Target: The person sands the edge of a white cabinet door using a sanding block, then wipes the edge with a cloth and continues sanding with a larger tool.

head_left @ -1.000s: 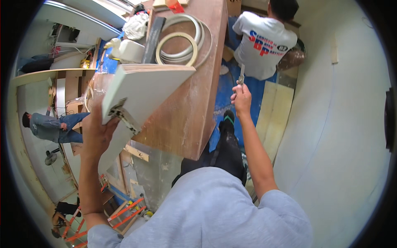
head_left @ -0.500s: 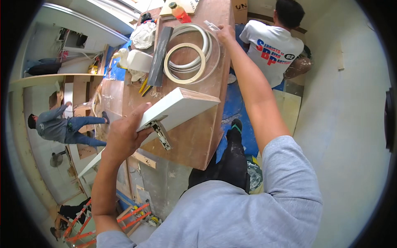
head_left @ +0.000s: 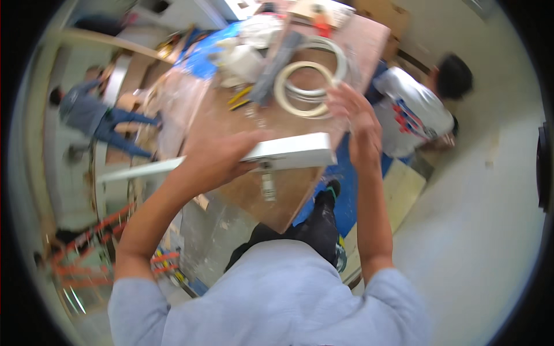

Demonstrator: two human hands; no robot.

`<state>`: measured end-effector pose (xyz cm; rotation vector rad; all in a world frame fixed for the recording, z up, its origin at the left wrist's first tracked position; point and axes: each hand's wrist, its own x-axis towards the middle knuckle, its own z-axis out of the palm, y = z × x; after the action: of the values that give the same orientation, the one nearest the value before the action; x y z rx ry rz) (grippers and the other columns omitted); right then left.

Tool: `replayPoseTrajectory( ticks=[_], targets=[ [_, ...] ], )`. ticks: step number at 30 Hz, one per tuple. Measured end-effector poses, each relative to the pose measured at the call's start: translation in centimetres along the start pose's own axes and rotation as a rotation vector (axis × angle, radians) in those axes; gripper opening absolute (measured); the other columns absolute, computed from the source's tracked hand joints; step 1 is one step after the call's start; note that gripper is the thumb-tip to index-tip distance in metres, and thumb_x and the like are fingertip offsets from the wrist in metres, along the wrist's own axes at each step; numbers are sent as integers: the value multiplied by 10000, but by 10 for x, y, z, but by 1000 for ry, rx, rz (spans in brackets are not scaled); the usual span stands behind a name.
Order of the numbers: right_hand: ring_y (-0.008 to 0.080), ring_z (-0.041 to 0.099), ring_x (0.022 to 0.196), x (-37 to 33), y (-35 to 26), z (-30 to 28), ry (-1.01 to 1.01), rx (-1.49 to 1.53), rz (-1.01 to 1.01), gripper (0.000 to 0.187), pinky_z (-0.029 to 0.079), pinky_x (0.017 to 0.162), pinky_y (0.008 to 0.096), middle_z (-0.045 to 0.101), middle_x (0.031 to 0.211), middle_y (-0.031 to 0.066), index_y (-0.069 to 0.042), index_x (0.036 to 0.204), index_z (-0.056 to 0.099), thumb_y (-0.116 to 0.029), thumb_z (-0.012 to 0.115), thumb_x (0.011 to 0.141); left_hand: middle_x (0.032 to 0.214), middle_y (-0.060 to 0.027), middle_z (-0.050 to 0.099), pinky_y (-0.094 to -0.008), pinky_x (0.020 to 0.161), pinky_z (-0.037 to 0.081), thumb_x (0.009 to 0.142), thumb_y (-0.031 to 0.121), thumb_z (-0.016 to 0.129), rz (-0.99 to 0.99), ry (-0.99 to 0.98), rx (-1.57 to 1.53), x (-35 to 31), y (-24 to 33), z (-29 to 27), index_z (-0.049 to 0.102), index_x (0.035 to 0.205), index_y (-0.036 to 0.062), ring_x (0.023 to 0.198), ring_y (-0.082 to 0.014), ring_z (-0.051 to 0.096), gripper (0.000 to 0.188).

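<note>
My left hand (head_left: 222,158) is closed around a long white panel (head_left: 300,151), held over the near part of the brown wooden table (head_left: 225,130). A metal cabinet hinge (head_left: 267,184) hangs from the panel's near side, just beside my left fingers. Raised beyond the panel's right end is my right hand (head_left: 355,112), close to the coiled rolls. Motion smears its fingers, so whether it holds anything does not show. A cream roll of banding (head_left: 280,92) lies partly over a white roll (head_left: 340,57) on the table.
A dark grey strip (head_left: 274,72), a white jug (head_left: 245,62), yellow-handled tools (head_left: 241,95) and a red bottle (head_left: 321,24) lie farther back. One person (head_left: 415,109) crouches at right; another (head_left: 92,112) stands at left. An orange ladder (head_left: 92,242) is lower left.
My right hand has come back from the table's far right edge toward the panel; the small pale piece it held no longer shows. The panel has turned to lie more level. My view has shifted.
</note>
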<state>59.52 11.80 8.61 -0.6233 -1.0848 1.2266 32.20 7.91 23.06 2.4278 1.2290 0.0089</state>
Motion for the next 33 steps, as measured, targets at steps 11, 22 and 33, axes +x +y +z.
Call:
replayPoseTrajectory(
  ticks=[11, 22, 33],
  targets=[
    [226, 538, 757, -47, -9, 91, 500, -735, -152, 442, 471, 730, 392, 545, 818, 81, -12, 830, 575, -375, 425, 1033, 1322, -130, 670, -504, 1051, 452, 774, 337, 828, 66, 168, 8, -79, -19, -39, 525, 1485, 159, 1259, -332, 622, 793],
    [208, 576, 748, -35, 6, 22, 539, -742, -234, 368, 510, 692, 393, 576, 810, 65, -44, 817, 579, -341, 462, 1001, 1272, -131, 657, -435, 1049, 455, 596, 212, 915, -578, 58, 373, -498, -374, -102, 627, 1249, 124, 1189, -374, 609, 718],
    [196, 578, 1031, -63, 32, 33, 759, -321, -15, 672, 467, 961, 368, 618, 1099, 90, -33, 1157, 597, -657, 363, 1074, 826, -71, 738, -315, 762, 546, 661, -136, 788, -724, 10, -153, -489, -413, -91, 723, 964, 22, 808, -137, 678, 348]
  ],
)
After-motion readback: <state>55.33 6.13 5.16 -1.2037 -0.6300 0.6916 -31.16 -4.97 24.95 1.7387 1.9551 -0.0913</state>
